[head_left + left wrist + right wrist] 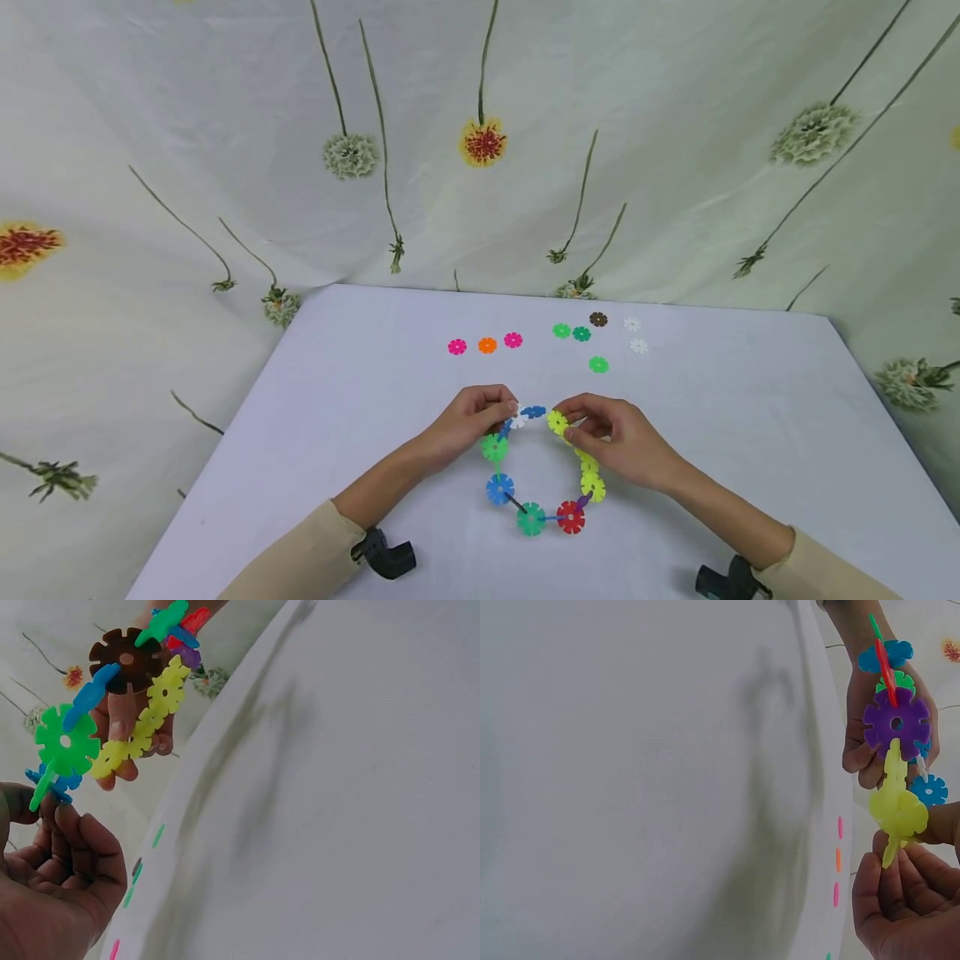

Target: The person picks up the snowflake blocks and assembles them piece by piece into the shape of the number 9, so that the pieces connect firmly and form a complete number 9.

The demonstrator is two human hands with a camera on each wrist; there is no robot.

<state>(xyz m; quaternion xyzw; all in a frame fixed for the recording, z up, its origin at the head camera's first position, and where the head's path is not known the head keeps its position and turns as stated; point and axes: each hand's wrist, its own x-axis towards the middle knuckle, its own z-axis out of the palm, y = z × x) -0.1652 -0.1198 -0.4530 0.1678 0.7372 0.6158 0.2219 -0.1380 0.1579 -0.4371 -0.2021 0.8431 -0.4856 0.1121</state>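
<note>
Two hands hold a nearly complete loop of slotted plastic flower discs (531, 519) up off the table (390, 358). From where I stand, the left hand (471, 421) pinches a white disc (519, 421) between its fingers, while the right hand (618, 433) grips a yellow disc (557, 422) at the other end. Between them, a blue disc (533, 412) juts from the white one, nearer the left fingers, its long axis pointing toward the right ones. I'd say everything hinges on that narrow gap between blue and yellow. The loop's remainder hangs below the fingers; loose discs (487, 345) lie beyond them.
</note>
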